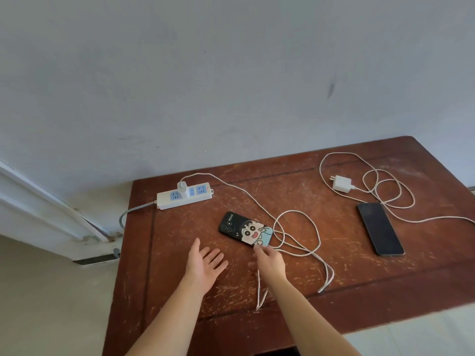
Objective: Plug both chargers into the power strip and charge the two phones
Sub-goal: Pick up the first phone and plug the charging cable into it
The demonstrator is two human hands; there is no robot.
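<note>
Scratched brown wood fills my head view: one table (pixel 295 291) pushed against a pale wall, and on it I count one power strip, two chargers, two cables and two phones. My white power strip (pixel 185 196) lies near the far left corner, with a grey cord running off the left edge. One white charger (pixel 182 187) stands plugged into it, and from that plug a pale braided cable (pixel 295 227) runs right and toward me, looping loosely across the middle of the table. One phone with a cartoon case (pixel 246 229) lies face down in the centre, its right end among those loops. A second charger (pixel 341 183) lies loose on its side near the far right, prongs pointing left, well apart from the strip; its own cable (pixel 385 194) coils beside it and trails off the right edge. A second phone (pixel 380 228), black with a dark screen up, lies just in front of that coil. My left hand (pixel 204 263) hangs open, palm up and fingers spread, grasping nothing, just left of the cartoon phone. My right hand (pixel 270 260) reaches to the near right corner of that phone, fingers curled where the cable meets it; I cannot tell whether they pinch the cable end or only touch it.
</note>
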